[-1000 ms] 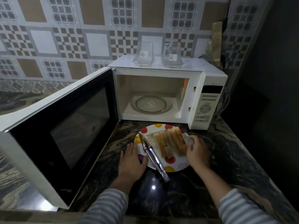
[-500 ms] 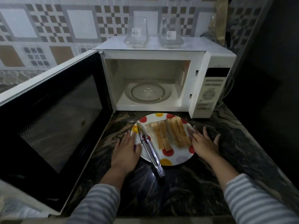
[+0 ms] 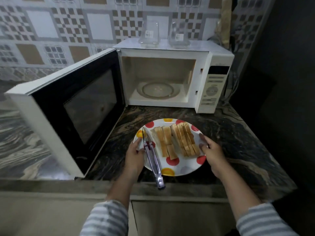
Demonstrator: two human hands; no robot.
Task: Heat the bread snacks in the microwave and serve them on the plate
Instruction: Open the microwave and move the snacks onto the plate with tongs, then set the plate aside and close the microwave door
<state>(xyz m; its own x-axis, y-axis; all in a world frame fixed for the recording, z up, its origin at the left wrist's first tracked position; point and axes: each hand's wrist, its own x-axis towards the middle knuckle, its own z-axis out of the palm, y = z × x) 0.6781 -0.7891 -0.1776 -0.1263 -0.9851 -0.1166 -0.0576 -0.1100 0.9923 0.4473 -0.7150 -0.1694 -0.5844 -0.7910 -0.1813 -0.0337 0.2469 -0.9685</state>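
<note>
Nearest to us are two striped sleeves, one on each arm, reaching up from the bottom edge. Our left hand (image 3: 134,155) grips the plate (image 3: 185,168) at its nine o'clock rim, thumb on top and fingers curled under the edge. Our right hand (image 3: 211,151) grips the same plate at its three o'clock rim, fingers bent over the edge. The one white plate has red and yellow dots and sits on the dark marbled table (image 3: 238,142), close to the front edge.

On the plate lies one pair of metal tongs (image 3: 152,157), running from about eleven o'clock down to six o'clock, with the handle end overhanging the rim toward us. Just beside the tongs, toward the plate's centre and two o'clock, are the bread snacks (image 3: 176,142): toasted slices standing on edge in two rows. We count roughly three in the left row and four or five in the right row, but the edges blur, so the exact number is uncertain.

Beyond the plate, at twelve o'clock, stands one white microwave (image 3: 213,87). Its door (image 3: 68,106) is swung wide to ten o'clock, and one glass turntable (image 3: 159,91) lies bare inside. On the microwave's top, two clear glass containers (image 3: 150,34) stand side by side, each with a small label.
</note>
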